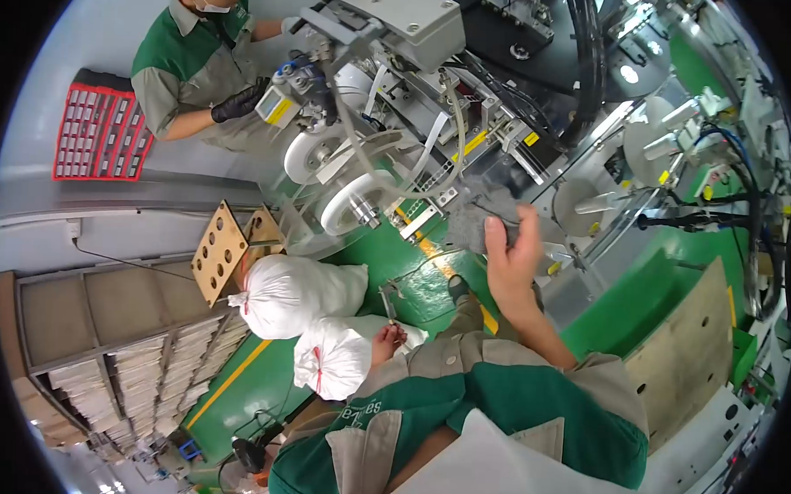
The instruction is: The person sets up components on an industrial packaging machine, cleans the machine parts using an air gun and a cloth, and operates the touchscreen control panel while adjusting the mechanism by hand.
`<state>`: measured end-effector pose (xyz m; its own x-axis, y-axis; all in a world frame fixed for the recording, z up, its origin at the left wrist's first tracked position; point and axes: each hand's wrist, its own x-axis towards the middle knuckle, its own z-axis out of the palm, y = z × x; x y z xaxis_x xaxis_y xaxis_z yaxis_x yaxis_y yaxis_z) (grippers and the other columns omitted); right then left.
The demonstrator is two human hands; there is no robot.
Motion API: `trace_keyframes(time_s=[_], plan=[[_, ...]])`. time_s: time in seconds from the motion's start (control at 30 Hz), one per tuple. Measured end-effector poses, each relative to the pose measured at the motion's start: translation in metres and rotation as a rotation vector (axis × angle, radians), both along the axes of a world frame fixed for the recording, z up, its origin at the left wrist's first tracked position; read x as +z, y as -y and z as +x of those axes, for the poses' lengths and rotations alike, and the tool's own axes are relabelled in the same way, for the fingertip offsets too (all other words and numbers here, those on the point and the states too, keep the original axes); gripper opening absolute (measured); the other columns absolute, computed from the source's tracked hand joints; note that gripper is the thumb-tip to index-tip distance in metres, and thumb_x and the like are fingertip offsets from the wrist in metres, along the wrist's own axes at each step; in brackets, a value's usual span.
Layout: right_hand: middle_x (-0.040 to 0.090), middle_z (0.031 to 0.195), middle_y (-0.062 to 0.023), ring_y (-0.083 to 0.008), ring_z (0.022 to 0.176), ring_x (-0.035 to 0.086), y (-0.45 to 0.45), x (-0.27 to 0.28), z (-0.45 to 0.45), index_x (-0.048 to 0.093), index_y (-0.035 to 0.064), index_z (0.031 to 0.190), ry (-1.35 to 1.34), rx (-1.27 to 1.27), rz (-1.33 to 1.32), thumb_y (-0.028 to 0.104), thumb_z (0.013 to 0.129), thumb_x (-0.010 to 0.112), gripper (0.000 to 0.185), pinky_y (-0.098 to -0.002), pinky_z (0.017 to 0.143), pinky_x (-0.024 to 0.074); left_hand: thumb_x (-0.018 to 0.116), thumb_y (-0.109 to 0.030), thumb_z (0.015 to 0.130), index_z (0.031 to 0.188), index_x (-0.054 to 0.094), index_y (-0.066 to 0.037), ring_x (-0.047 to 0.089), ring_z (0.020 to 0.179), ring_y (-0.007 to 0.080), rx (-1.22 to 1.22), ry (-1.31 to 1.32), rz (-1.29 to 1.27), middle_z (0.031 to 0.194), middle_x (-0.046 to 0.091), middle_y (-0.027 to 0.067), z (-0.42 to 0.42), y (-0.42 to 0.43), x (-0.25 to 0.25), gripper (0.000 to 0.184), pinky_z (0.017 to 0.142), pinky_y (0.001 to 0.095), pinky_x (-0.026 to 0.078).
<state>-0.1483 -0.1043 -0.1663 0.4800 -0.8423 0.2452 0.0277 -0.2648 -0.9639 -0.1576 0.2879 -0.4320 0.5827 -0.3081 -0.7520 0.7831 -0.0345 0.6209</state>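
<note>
My right hand (513, 255) is raised in front of the machine, its fingers closed on a grey cloth (479, 217). The cloth is bunched up and lies against or just before a clear machine part; I cannot tell whether it touches. Lower and to the left, my left hand (388, 342) is closed round a slim metal hand tool (387, 303) whose exact kind is too small to make out. White rollers (353, 202) of the machine stand up and left of the cloth.
Two stuffed white sacks (302, 296) sit on the green floor beside a wooden board with holes (218, 254). Across the machine stands a co-worker (197, 75) with a black glove. Shelving (139, 351) lines the left; a large panel (684, 353) stands at right.
</note>
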Motion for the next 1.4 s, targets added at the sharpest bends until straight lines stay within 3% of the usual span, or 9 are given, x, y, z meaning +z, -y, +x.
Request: trace_keyframes(time_s=[0.23,0.37,0.43,0.53,0.63,0.83,0.97,1.2,1.4], plan=[[0.062,0.096,-0.0145,-0.0264,0.083,0.061,0.029,0.162,0.046,0.059,0.002,0.107,-0.012,0.174,-0.548,0.002,0.084,0.059,0.023,-0.0292,0.074,0.0473,0.051,-0.016,0.096,0.097,0.055,-0.002,0.062,0.077,0.0171,0.055,0.052,-0.14,0.085,0.06,0.0058,0.019,-0.029,-0.04,0.014,0.069,0.0298,0.053],[0.063,0.098,-0.0205,-0.0346,0.089,0.061,0.036,0.156,0.112,0.056,0.0027,0.115,-0.557,0.573,-0.337,0.011,0.087,0.053,0.029,-0.04,0.079,0.0468,0.051,-0.016,0.096,0.096,0.054,-0.003,0.061,0.074,0.0166,0.115,0.079,-0.213,0.084,0.06,0.0058,0.028,-0.042,-0.037,0.014,0.066,0.028,0.052],[0.062,0.101,-0.0179,-0.0254,0.093,0.058,0.045,0.11,0.144,0.053,0.0028,0.12,-0.467,0.568,-0.436,0.014,0.088,0.055,0.034,-0.0325,0.085,0.0435,0.051,-0.015,0.096,0.097,0.055,-0.002,0.061,0.073,0.0159,0.126,0.111,-0.19,0.083,0.06,0.0055,0.03,-0.048,-0.037,0.013,0.066,0.0274,0.052],[0.064,0.1,-0.0178,-0.0291,0.089,0.06,0.044,0.103,0.181,0.056,0.0032,0.117,-0.606,0.618,-0.262,0.01,0.085,0.052,0.033,-0.0388,0.08,0.0452,0.051,-0.014,0.096,0.096,0.055,-0.002,0.061,0.073,0.0155,0.181,0.068,-0.247,0.083,0.06,0.0051,0.031,-0.058,-0.038,0.012,0.066,0.0274,0.052],[0.06,0.105,-0.006,-0.0175,0.093,0.055,0.103,0.011,0.235,0.055,0.0047,0.118,-0.487,0.856,-0.067,0.003,0.089,0.049,0.03,-0.0319,0.083,0.0446,0.051,-0.013,0.096,0.096,0.055,-0.003,0.061,0.073,0.015,0.192,0.072,-0.221,0.083,0.06,0.0047,0.031,-0.063,-0.041,0.011,0.066,0.0274,0.052],[0.057,0.094,-0.003,-0.0168,0.085,0.055,0.067,0.048,0.235,0.057,0.0044,0.099,-0.655,0.905,0.277,0.004,0.085,0.052,0.015,-0.0329,0.073,0.0461,0.052,-0.013,0.095,0.096,0.055,0.0,0.059,0.073,0.0136,0.18,0.165,-0.257,0.082,0.058,0.0056,0.043,-0.063,-0.031,0.013,0.07,0.0271,0.052],[0.057,0.099,-0.0012,-0.0132,0.084,0.053,0.132,-0.032,0.259,0.056,0.0073,0.103,-0.717,0.947,0.256,0.002,0.086,0.047,0.02,-0.0273,0.073,0.0446,0.051,-0.012,0.095,0.098,0.055,0.004,0.057,0.075,0.0127,0.152,0.237,-0.18,0.082,0.057,0.0054,0.065,-0.046,0.012,0.017,0.071,0.0268,0.051],[0.054,0.09,0.0029,-0.0053,0.075,0.046,0.061,0.068,0.222,0.056,0.0104,0.103,-0.762,0.768,0.314,0.017,0.092,0.055,0.014,-0.0201,0.067,0.0407,0.05,-0.013,0.096,0.098,0.056,0.003,0.057,0.073,0.0109,0.109,0.364,-0.092,0.082,0.058,0.0037,0.089,-0.032,0.041,0.018,0.071,0.0235,0.05],[0.053,0.092,0.0044,-0.0049,0.076,0.045,0.063,0.076,0.208,0.056,0.0058,0.108,-0.549,0.835,0.409,0.009,0.089,0.059,0.02,-0.02,0.065,0.0376,0.051,-0.01,0.095,0.096,0.056,0.004,0.056,0.07,0.0096,0.175,0.42,-0.165,0.081,0.058,0.0036,0.099,-0.027,0.054,0.015,0.068,0.0224,0.048]])
